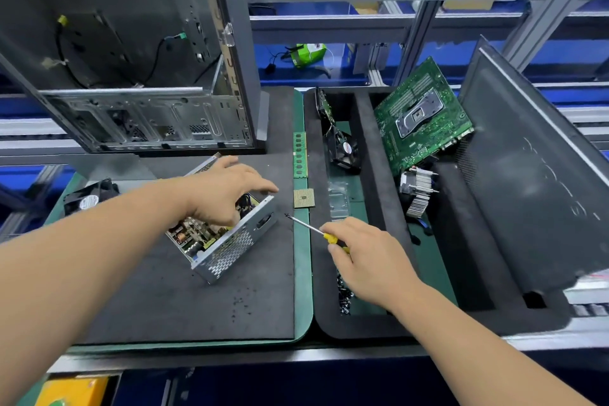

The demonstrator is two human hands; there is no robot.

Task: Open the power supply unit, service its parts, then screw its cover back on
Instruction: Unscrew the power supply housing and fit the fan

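Observation:
The power supply unit point(227, 247) lies open on the dark foam mat point(164, 300), its circuit board and perforated metal wall showing. My left hand point(227, 189) hovers over its far end, fingers spread and relaxed, holding nothing. My right hand point(365, 257) grips a yellow-handled screwdriver point(313, 230) just right of the unit, its tip pointing toward the unit's corner. A black fan point(90, 198) lies at the mat's left. A grey metal panel point(108, 168), perhaps the cover, lies behind the fan.
An open computer case point(131, 76) stands at the back left. A CPU chip point(304, 198) and a RAM stick point(300, 155) lie by the mat's right edge. The foam tray point(372, 175) holds a motherboard point(421, 115), heatsink point(417, 191), small fan point(344, 150) and several screws point(344, 293). A side panel point(534, 175) leans at the right.

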